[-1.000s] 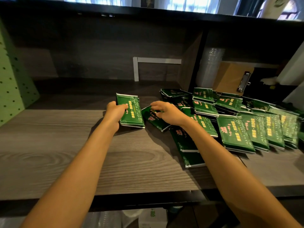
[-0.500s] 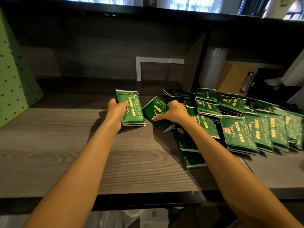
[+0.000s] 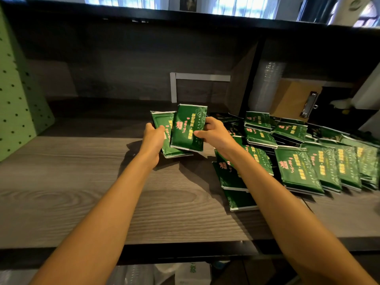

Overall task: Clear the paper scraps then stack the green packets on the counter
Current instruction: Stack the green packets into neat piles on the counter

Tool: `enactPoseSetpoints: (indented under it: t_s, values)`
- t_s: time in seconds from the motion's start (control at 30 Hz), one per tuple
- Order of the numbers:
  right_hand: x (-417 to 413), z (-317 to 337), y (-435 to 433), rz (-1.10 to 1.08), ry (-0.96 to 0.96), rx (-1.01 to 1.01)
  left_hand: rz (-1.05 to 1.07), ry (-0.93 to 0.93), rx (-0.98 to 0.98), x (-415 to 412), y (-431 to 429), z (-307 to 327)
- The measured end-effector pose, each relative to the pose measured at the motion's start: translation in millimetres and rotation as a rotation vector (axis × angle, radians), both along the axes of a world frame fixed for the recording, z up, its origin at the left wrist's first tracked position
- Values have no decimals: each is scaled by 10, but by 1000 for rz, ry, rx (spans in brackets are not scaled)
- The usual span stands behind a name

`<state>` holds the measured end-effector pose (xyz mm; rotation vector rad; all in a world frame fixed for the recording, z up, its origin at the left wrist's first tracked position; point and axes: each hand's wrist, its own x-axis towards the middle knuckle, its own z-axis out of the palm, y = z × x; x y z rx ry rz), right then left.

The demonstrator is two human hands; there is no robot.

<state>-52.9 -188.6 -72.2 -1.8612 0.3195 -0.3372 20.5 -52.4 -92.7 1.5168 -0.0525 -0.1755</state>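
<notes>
Grey wood-grain laminate makes up the worktop (image 3: 82,202) nearest us. As far as we can see only green packets lie on it, so we judge the clearing done and the stacking under way. Just beyond, to the right, the near end of the loose heap of dark green foil packets (image 3: 298,169) lies partly under our right forearm.

At the middle, our hands are close together but apart, each clamped on something. The left hand (image 3: 153,138) curls its fingers round the left edge of the small pile of green packets (image 3: 176,151) lying flat on the worktop. The right hand (image 3: 213,134) pinches one glossy green packet with yellow lettering (image 3: 188,128), thumb on its face and fingers behind its right edge. That packet is tilted up over the pile and overlaps its right side, not yet lying flat.

To do this well, we should lower the packet until its far and left edges meet those of the pile. The left hand can serve as a stop to square it, and we should let go only when it rests flat. The foil looks slippery, so a skewed layer could slide off. Further back, a brown clipboard (image 3: 294,97) leans at the far right, well apart from the pile.
</notes>
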Motion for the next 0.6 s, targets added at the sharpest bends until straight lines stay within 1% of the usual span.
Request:
enactPoseSetpoints:
  t_s: [0.07, 0.1, 0.13, 0.2, 0.3, 0.47, 0.6]
  values:
    - [1, -28, 31, -32, 52, -317, -28, -11, 3, -40, -51, -12]
    - [17, -51, 34, -38, 55, -434, -35, -12, -3, -61, -74, -17]
    - [29, -71, 40, -30, 49, -491, -46, -7, -14, -83, -90, -19]
    - [35, -81, 62, -15, 38, -503, -82, 5, -37, -118, -103, -20]
    - [27, -39, 67, 19, 38, -534, -112, -14, 14, -142, -77, -28]
    - [-60, 86, -128, -92, -3, -506, -89, 22, -11, -160, -18, 28]
    - [-281, 163, -206, -45, 130, -651, -98, 42, 37, -226, 1, 45]
